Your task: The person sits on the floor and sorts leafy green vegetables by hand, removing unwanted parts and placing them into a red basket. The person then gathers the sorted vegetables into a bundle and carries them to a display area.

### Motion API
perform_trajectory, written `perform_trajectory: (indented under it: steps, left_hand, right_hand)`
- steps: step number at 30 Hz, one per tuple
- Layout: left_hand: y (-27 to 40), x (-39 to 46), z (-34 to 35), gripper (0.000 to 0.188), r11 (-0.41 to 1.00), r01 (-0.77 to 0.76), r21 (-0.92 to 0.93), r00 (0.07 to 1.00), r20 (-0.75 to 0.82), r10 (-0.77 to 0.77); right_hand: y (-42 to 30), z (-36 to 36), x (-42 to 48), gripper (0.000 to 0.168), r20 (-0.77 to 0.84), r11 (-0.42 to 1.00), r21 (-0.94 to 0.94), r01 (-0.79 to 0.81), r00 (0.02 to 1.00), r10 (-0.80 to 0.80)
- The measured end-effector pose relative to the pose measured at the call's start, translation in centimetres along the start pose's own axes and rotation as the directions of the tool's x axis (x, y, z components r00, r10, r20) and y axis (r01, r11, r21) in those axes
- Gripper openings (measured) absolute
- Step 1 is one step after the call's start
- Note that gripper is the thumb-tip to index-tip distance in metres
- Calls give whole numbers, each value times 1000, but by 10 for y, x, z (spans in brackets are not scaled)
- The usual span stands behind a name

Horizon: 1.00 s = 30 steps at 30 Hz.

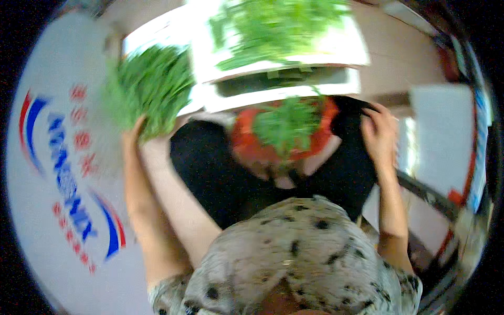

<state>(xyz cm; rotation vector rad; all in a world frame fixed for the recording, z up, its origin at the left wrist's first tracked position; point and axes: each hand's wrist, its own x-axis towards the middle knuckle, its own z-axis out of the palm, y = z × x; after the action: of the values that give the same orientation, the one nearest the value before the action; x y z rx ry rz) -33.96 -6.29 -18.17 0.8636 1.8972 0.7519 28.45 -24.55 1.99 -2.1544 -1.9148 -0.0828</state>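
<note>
My left hand (136, 128) is at the lower edge of a bunch of leafy greens (155, 86), its thumb showing against the stems; motion blur hides much of the grip. My right hand (378, 118) rests by my right knee, fingers bent over the black cloth of my trousers (350, 157), with no greens at it. Between my legs sits a red container (242, 130) with green leaves (289, 124) in it. Ahead, a bright white box (354, 47) holds a large heap of lighter greens (275, 27).
At the left stands a large white panel (35, 204) with printed writing and red and blue curves. The white box's near wall (283, 92) comes close to my knees. A pale panel (441, 138) and a dark bar (427, 195) are on the right.
</note>
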Motion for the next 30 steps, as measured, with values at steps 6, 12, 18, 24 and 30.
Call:
perform_trajectory:
  steps: [6, 12, 18, 24, 30]
  left_hand:
    - [-17, 47, -23, 77, 653, -23, 757, 964, -158, 216]
    - [79, -155, 55, 72, 808, -565, 166, 781, -208, 589]
    - [121, -270, 86, 45, 888, -459, 41, 870, 223, 440]
    - [123, -277, 82, 41, 893, -444, 77, 893, 127, 433]
    - [96, -261, 74, 33, 796, -576, 189, 817, 80, 572]
  right_hand:
    - [10, -4, -7, 16, -125, 999, 18, 32, 992, -29]
    - [23, -12, -21, 19, -155, 995, 97, -11, 988, 26]
    - [20, -13, -18, 17, -180, 988, 137, 72, 983, -47]
    - [26, -11, -27, 19, -73, 996, 84, 32, 997, -26]
    - [63, 21, -35, 23, 0, 999, 30, -17, 1000, 17]
